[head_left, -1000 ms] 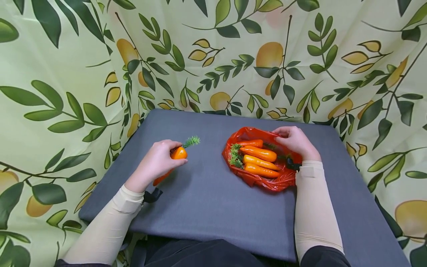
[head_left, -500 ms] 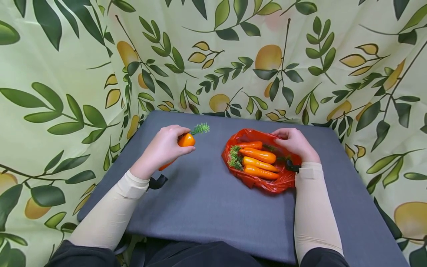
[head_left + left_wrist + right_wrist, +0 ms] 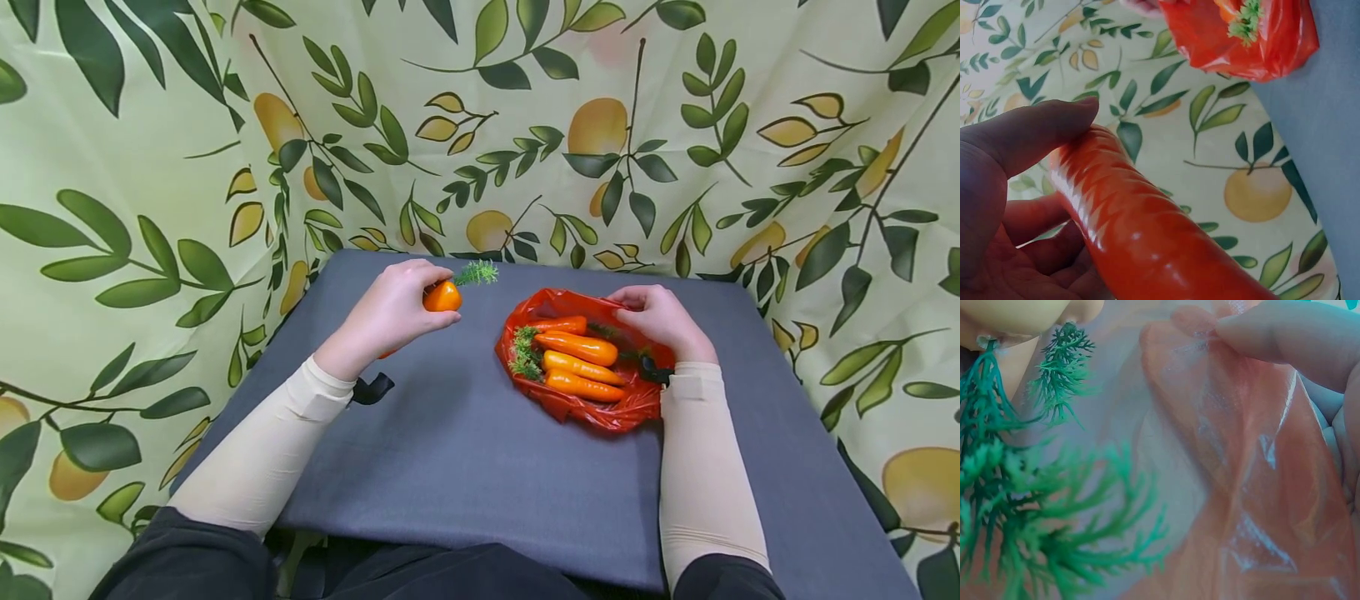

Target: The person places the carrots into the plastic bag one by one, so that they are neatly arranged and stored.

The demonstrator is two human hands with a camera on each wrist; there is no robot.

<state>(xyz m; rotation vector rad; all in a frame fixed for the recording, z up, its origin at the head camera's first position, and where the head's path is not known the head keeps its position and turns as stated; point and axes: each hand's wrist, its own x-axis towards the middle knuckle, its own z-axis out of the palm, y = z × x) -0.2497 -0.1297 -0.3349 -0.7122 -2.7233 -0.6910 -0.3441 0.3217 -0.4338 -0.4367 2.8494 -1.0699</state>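
My left hand (image 3: 400, 307) grips an orange carrot (image 3: 443, 296) near its top, above the table to the left of the bag. Its green leafy tuft (image 3: 477, 272) points right, toward the bag. Close up in the left wrist view, the ridged carrot body (image 3: 1141, 219) runs away from the thumb. My right hand (image 3: 660, 317) pinches the far right rim of a red plastic bag (image 3: 558, 407). Several carrots (image 3: 583, 367) lie side by side in the bag, some with tufts to the left. In the right wrist view, thumb and fingers hold the thin plastic (image 3: 1254, 456) beside green tufts (image 3: 1041, 531).
A grey-blue table (image 3: 480, 467) lies beneath both hands. Leaf-and-fruit patterned cloth (image 3: 480, 150) hangs behind the table and along both sides. Dark straps show at both wrists.
My left hand has moved right and away from me with the carrot, closer to the bag. My right hand stays at the bag's rim, and the bag has barely shifted.
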